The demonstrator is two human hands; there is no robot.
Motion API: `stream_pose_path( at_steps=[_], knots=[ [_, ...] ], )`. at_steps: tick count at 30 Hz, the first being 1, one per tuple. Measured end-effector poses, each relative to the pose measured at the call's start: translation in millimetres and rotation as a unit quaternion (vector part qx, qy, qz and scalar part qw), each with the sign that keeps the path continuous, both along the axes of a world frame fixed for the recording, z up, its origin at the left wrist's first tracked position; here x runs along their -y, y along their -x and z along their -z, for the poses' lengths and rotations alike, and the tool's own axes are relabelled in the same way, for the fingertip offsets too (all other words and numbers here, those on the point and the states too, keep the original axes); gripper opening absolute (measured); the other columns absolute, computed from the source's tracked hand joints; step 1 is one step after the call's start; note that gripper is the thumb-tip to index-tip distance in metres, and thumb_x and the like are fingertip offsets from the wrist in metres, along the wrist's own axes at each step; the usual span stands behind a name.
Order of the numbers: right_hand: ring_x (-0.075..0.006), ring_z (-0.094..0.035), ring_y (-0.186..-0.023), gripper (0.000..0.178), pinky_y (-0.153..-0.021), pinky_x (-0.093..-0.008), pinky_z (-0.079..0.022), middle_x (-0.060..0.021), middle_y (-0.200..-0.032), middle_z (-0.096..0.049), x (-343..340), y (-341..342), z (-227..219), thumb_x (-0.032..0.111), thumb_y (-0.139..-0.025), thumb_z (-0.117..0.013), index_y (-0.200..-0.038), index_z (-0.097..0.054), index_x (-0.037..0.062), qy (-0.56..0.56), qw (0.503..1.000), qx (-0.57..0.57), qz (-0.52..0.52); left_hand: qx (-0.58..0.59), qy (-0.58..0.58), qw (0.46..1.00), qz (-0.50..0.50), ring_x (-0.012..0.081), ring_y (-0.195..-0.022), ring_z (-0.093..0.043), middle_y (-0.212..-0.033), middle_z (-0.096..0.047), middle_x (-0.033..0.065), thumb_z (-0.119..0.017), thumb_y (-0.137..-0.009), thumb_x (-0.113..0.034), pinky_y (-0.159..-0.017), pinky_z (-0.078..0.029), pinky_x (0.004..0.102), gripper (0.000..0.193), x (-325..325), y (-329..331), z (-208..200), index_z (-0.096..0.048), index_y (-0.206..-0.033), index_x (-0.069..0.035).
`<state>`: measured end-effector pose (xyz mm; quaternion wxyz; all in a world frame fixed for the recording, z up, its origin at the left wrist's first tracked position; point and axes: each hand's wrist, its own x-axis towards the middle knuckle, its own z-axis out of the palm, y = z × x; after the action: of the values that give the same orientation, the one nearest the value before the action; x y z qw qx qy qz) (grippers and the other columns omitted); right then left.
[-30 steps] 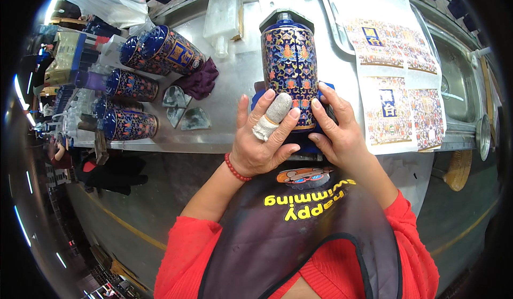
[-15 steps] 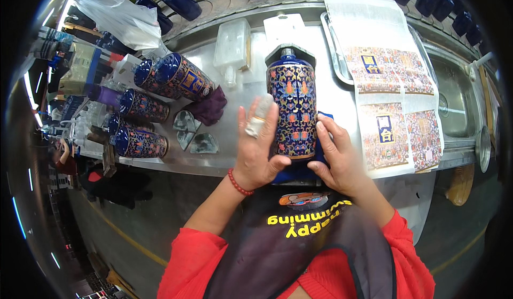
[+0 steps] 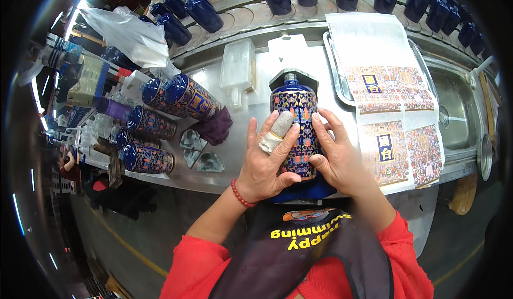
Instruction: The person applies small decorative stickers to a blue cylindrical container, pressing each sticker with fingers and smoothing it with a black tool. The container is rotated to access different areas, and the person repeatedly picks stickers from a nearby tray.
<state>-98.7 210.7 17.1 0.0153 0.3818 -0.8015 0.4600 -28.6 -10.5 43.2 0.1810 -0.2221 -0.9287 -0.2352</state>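
Left hand (image 3: 265, 165): fingers spread apart, not clamped; the tips lie over the left side of the bottle, with a grey finger cover (image 3: 283, 122) on one.
Right hand (image 3: 337, 162): fingers apart and slightly bent, laid along the bottle's right side, thumb over its lower front.
Patterned blue bottle (image 3: 304, 138): centre of the frame, between both hands, lying with its neck toward the top and a dark angular block (image 3: 305, 78) behind the neck.
Blue cloth (image 3: 305, 191): at the bottle's base, on the counter (image 3: 238, 157).
Step in hand: apparently smoothing the pattern against the bottle's surface with the fingers.
Next move calls for: probably light, even pressure, keeping the bottle from rolling.
Printed sheets (image 3: 395, 130): right of the frame, apart from the right hand.
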Motion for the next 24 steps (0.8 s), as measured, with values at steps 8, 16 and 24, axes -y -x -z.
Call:
stream_pose_path(
  at_steps=[8,16,24],
  knots=[
    [-0.0442,-0.052,-0.125,0.071,-0.106,-0.0483,-0.046,-0.0279,-0.154,-0.037,11.0,21.1,-7.5,0.047,-0.101,-0.060,-0.155,-0.042,0.0046,0.006,1.000,0.020,0.021,0.011,-0.032,0.998,-0.058,0.0487,-0.147,-0.035,-0.155,-0.043,0.0286,-0.045,-0.098,-0.070,-0.121,-0.011,0.0627,0.093,4.8,33.7,-5.8,-0.040,-0.155,0.004],
    [-0.0485,-0.046,-0.133,0.070,-0.110,-0.0506,-0.043,-0.0290,-0.153,-0.038,13.6,22.0,-11.4,0.048,-0.101,-0.060,-0.154,-0.044,0.0046,0.007,1.000,0.020,0.015,0.008,0.010,0.997,-0.072,0.0498,-0.143,-0.038,-0.154,-0.042,0.0312,-0.051,-0.096,-0.069,-0.119,-0.016,0.0660,0.095,-2.2,35.5,-12.9,-0.039,-0.155,0.004],
    [-0.0492,-0.045,-0.134,0.070,-0.111,-0.0510,-0.042,-0.0290,-0.153,-0.038,14.0,21.9,-10.0,0.046,-0.101,-0.060,-0.154,-0.044,0.0040,0.003,1.000,0.013,0.018,0.008,0.036,0.997,-0.073,0.0502,-0.140,-0.041,-0.152,-0.044,0.0324,-0.049,-0.095,-0.071,-0.118,-0.018,0.0670,0.096,-3.8,35.4,-16.3,-0.039,-0.155,0.004]
  ],
)
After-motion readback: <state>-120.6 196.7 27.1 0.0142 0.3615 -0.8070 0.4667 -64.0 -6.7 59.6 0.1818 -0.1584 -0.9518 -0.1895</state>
